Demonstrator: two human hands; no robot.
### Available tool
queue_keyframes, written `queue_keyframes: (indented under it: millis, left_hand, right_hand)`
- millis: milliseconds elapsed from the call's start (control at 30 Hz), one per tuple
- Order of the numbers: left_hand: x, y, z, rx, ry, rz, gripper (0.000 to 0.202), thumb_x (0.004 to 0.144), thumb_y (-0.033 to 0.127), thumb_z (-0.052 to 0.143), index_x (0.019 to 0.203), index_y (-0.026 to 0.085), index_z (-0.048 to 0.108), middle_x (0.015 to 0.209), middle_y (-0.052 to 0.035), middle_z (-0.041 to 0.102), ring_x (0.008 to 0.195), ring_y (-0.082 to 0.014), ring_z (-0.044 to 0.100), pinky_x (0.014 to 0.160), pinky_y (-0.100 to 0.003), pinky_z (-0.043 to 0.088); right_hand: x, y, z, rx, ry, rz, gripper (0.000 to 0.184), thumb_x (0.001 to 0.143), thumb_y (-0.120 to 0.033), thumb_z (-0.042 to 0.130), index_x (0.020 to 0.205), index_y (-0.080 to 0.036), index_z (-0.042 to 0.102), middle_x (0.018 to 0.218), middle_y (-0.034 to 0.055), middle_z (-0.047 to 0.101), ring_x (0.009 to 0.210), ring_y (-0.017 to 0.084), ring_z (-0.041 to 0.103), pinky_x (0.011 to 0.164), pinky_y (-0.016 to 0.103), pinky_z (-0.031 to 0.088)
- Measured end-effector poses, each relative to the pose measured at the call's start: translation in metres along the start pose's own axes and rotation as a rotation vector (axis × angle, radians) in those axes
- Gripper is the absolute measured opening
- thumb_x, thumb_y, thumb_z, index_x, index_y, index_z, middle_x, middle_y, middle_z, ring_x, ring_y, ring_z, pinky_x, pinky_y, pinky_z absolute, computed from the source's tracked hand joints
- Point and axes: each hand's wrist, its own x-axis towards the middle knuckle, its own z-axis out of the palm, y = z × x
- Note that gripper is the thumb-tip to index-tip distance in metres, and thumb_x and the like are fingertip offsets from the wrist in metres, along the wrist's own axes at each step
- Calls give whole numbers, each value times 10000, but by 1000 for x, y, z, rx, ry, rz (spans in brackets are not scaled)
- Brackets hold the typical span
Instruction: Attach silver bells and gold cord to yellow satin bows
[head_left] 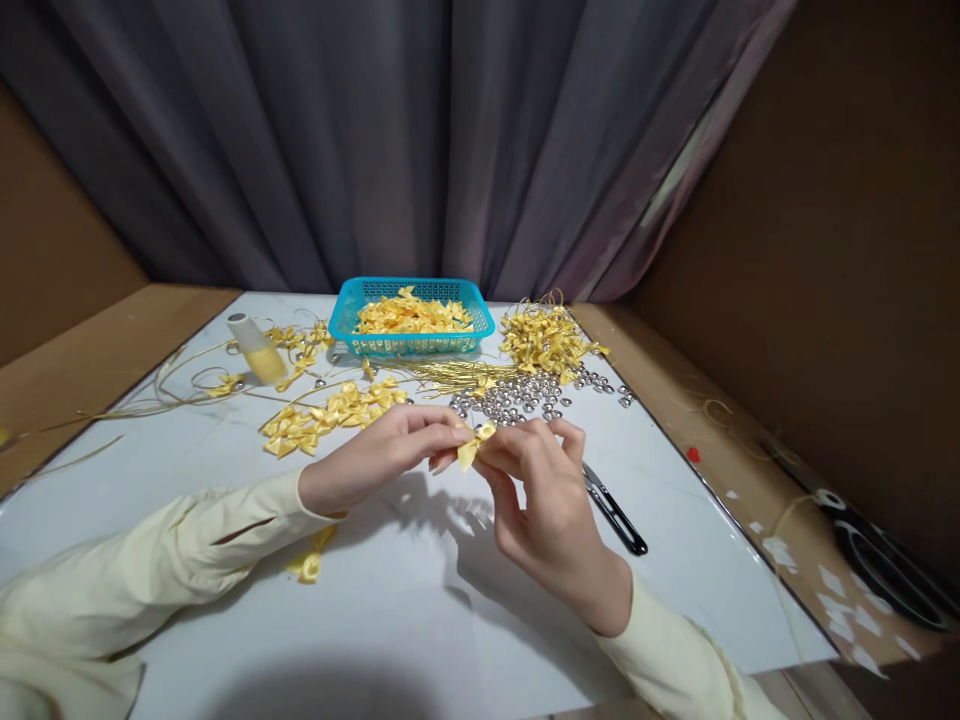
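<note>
My left hand (382,455) and my right hand (544,500) meet above the white table (390,620), and both pinch one small yellow ribbon bow (474,445) between their fingertips. Just behind the hands lies a heap of small silver bells (517,398). A row of yellow bows (330,412) lies to the left of my left hand. Black thread snips (615,512) rest on the table beside my right hand. One more yellow bow (309,562) lies under my left forearm.
A blue basket (411,312) full of yellow bows stands at the back. A pile of bows with gold cord (546,340) lies to its right, a yellow spool (256,348) and loose gold cords to its left. Black scissors (877,550) lie on the brown ledge at right.
</note>
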Motion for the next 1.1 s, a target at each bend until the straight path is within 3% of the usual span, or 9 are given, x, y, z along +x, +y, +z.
queue_keyframes:
  millis: [300, 433, 533, 700, 933, 1100]
  left_hand:
    - [2, -4, -1, 91, -16, 48, 287, 808, 373, 561, 619, 161, 521, 586, 45, 432, 561, -103, 377, 559, -233, 295]
    - [1, -1, -2, 146, -2, 74, 280, 808, 367, 554, 618, 164, 526, 586, 39, 451, 564, -108, 396, 563, -234, 313]
    - [0, 1, -2, 163, -63, 69, 269, 820, 340, 546, 619, 163, 526, 587, 37, 468, 565, -105, 411, 565, -228, 325]
    - [-3, 1, 2, 149, -215, 10, 260, 837, 326, 530, 634, 164, 532, 558, 45, 469, 526, -96, 413, 540, -216, 339]
    - [-4, -2, -1, 242, -283, 80, 259, 849, 314, 515, 663, 163, 615, 834, -27, 603, 767, -151, 565, 719, -236, 426]
    - [-4, 0, 1, 234, -271, 10, 227, 863, 310, 507, 735, 171, 633, 639, 17, 580, 643, -130, 523, 635, -222, 393]
  right_hand:
    - [1, 0, -2, 15, -12, 21, 212, 828, -25, 508, 922, -194, 420, 760, 18, 635, 677, 178, 529, 722, 349, 297]
    - [7, 9, -19, 238, -107, 169, 205, 812, -179, 624, 920, -201, 450, 829, 19, 582, 763, 180, 522, 731, 333, 355]
    - [13, 16, -25, 329, -113, 262, 169, 853, -314, 593, 820, -199, 474, 790, 13, 524, 743, 167, 488, 685, 308, 376]
    - [15, 18, -11, 406, -307, 297, 434, 916, -477, 437, 595, -186, 420, 598, -28, 455, 620, 129, 437, 621, 278, 346]
    - [12, 17, -5, 516, -383, 272, 449, 902, -368, 517, 510, -167, 433, 519, -70, 340, 555, 97, 361, 614, 271, 306]
    - [11, 18, -4, 526, -325, 288, 426, 901, -256, 513, 500, -167, 398, 514, -76, 337, 529, 91, 315, 626, 287, 297]
